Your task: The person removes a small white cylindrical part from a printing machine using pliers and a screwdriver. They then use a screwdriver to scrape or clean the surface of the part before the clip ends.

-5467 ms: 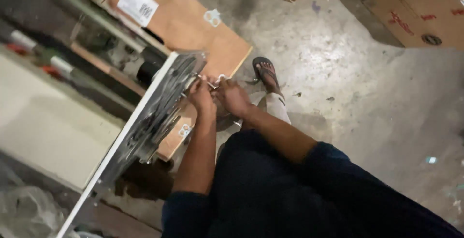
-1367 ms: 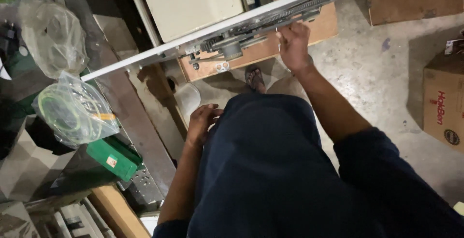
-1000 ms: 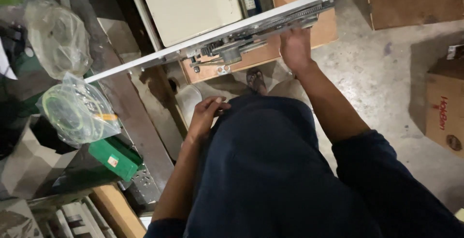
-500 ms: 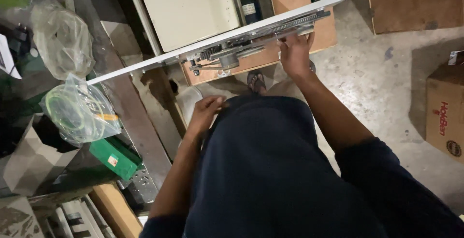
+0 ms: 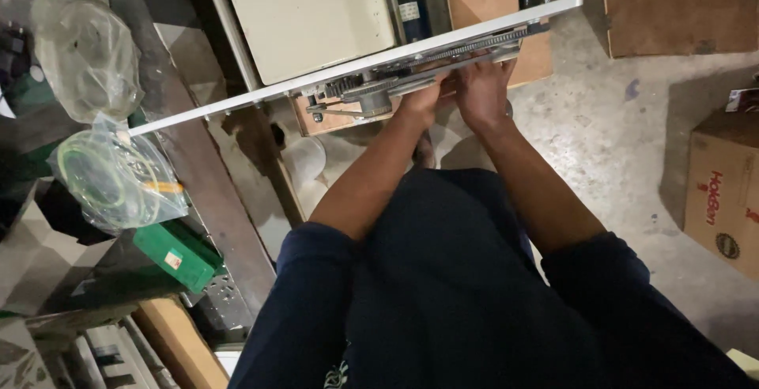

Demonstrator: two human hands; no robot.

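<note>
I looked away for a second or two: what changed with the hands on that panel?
The left hand left the lap and rose to the metal mechanism under the white panel, beside the right hand. The right hand stayed on the mechanism; the panel, the bagged tubing and the green box stayed put.

Pretty dim in here, bare stained concrete floor with cardboard boxes along the edge. A cluttered dark shelf on the left holds clear plastic bags and a green box.
</note>
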